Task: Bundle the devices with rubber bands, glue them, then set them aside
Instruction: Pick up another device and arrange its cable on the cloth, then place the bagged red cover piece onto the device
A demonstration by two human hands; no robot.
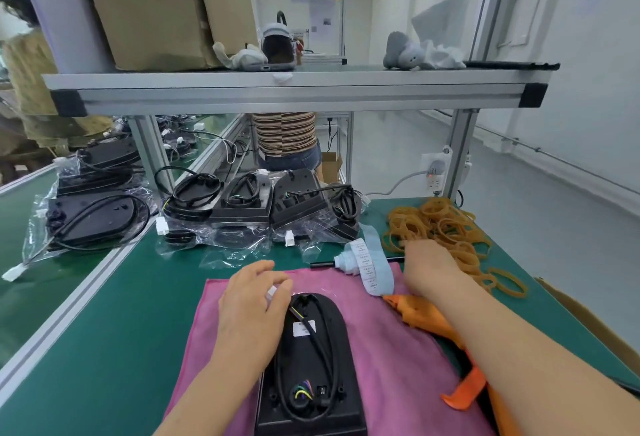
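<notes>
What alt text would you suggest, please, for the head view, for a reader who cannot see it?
A person's left hand pinches a white connector at the top of a black device on a pink cloth, while the right hand reaches toward piled rubber bands. An orange glue gun lies by the right forearm; bagged devices lie behind.

Bare left hand [252, 300], right hand [429, 269] (forearms [502, 342] bare)
</notes>
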